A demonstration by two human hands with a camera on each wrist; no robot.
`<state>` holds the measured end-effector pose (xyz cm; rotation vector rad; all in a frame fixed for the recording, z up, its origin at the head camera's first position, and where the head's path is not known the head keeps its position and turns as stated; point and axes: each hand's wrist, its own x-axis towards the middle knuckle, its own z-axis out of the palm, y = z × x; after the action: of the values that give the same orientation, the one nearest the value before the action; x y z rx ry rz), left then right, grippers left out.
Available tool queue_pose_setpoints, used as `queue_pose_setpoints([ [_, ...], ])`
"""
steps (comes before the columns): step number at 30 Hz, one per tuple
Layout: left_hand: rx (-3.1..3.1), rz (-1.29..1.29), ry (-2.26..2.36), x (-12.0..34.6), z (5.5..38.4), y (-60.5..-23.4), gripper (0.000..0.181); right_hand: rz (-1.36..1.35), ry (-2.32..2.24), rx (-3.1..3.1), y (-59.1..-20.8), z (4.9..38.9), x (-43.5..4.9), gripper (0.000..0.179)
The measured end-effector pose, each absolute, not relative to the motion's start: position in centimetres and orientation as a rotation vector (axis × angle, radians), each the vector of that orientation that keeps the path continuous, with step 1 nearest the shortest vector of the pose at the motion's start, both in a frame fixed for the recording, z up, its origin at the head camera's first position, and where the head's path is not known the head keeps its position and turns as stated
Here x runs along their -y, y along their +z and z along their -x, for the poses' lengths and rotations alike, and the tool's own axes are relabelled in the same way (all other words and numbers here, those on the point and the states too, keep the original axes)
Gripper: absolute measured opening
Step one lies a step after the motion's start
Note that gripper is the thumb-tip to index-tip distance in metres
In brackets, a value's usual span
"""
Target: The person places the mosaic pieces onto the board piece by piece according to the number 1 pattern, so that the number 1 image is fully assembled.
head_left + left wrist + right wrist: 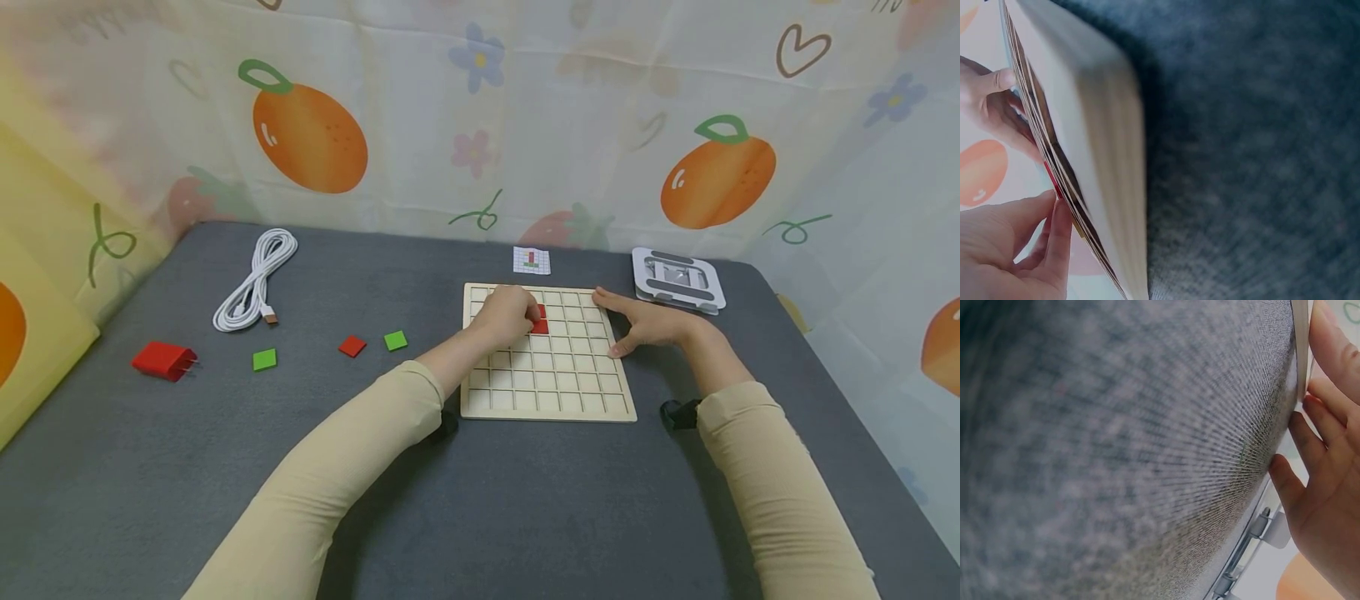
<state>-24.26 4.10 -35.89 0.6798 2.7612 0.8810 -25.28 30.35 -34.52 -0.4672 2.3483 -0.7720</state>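
The wooden grid board lies flat on the dark table. My left hand reaches over its upper part, fingertips pinching at red square tiles set in the grid. In the left wrist view, the thumb and index finger of that left hand meet at the end of a red tile; most of the tile is hidden. My right hand rests with spread fingers against the board's right edge. Left of the board lie a loose red tile and green tiles.
A small printed pattern card lies behind the board. At the back right is a grey-and-white folding stand. A coiled white cable and a red plug adapter lie on the left. Patterned cloth surrounds the table.
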Motion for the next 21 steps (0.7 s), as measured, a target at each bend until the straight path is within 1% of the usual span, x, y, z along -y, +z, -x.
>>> queue_pose_setpoints([
  [12,-2.749,-0.730,0.960,-3.1,24.4,-34.6,0.015,0.465,-0.774,-2.350,-34.6,25.4,-30.3,0.114],
  [21,-2.721,-0.700,1.031,-1.3,24.5,-33.1,0.019,0.471,-0.785,-2.344,-34.5,25.3,-30.3,0.113],
])
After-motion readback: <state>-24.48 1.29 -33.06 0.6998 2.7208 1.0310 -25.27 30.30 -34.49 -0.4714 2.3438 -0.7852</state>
